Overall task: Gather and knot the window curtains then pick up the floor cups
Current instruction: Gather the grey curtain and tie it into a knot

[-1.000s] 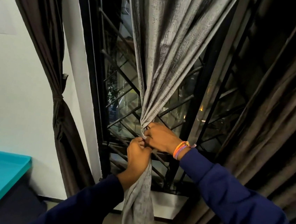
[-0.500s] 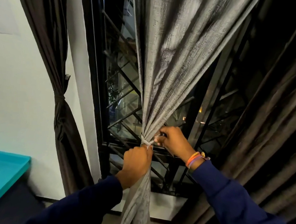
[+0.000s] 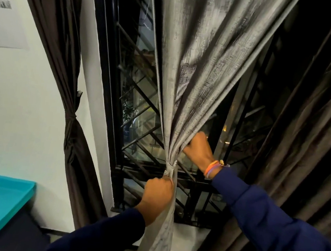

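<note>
My left hand [image 3: 158,196] keeps its fist closed around the gray curtain [image 3: 203,72] just under the knot [image 3: 170,167], in front of the window grille [image 3: 138,143]. My right hand [image 3: 198,149] has moved up from the knot and now pinches the folds above it.

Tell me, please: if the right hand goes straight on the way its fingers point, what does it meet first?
The right hand points left into the folds of the grey textured fabric curtain, which it already pinches. So it would likely only push further into those folds; the black metal window grille seems to lie behind, though depth is unclear.
</note>
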